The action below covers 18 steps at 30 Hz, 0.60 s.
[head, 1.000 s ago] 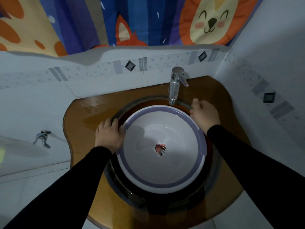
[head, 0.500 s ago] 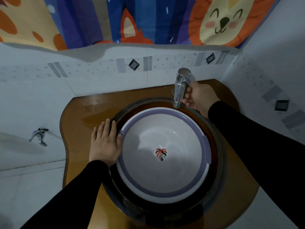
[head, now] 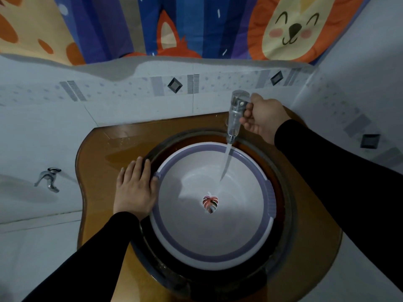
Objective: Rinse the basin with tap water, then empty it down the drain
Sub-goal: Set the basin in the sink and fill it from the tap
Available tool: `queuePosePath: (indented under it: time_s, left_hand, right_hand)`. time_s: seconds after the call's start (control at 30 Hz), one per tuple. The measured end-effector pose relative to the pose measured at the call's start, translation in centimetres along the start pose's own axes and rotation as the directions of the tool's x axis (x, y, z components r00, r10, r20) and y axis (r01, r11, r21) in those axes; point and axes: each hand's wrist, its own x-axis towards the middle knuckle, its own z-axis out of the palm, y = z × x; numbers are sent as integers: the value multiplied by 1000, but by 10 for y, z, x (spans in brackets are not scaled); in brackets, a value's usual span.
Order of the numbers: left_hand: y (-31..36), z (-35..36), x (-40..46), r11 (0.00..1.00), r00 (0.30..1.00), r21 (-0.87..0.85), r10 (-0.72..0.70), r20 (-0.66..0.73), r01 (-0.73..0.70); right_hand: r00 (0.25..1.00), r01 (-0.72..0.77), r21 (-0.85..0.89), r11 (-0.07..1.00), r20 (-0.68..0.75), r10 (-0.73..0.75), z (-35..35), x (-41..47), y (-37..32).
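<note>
A white basin with a purple rim and a leaf sticker on its bottom sits inside the dark round sink. Behind it stands a chrome tap. A stream of water falls from the spout into the basin's far side. My right hand grips the tap's lever from the right. My left hand lies flat, fingers together, against the basin's left rim and the sink edge.
The sink is set in a brown glossy counter with a wet patch at its back left. Tiled walls close in behind and on the right. A second small wall tap sticks out at the left. A cartoon-animal curtain hangs above.
My right hand left the basin's far rim, went up to the tap and took its lever. Water now runs into the basin. My left hand flattened against the left rim.
</note>
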Motion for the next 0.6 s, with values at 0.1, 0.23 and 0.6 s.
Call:
queuePosePath:
  time_s: [0.1, 0.23, 0.6]
  left_hand:
    - [-1, 1, 0, 1000, 1000, 3, -2, -1, 2]
    - [-1, 2, 1, 1000, 1000, 8, -2, 1, 2]
    - [-1, 0, 0, 1000, 1000, -6, 2, -11, -2]
  right_hand:
    - [1000, 7, 24, 1000, 17, -8, 0, 1, -2]
    - [999, 31, 50, 998, 41, -33, 0, 2, -2]
    - [931, 349, -416, 840, 52, -362, -32, -10, 57]
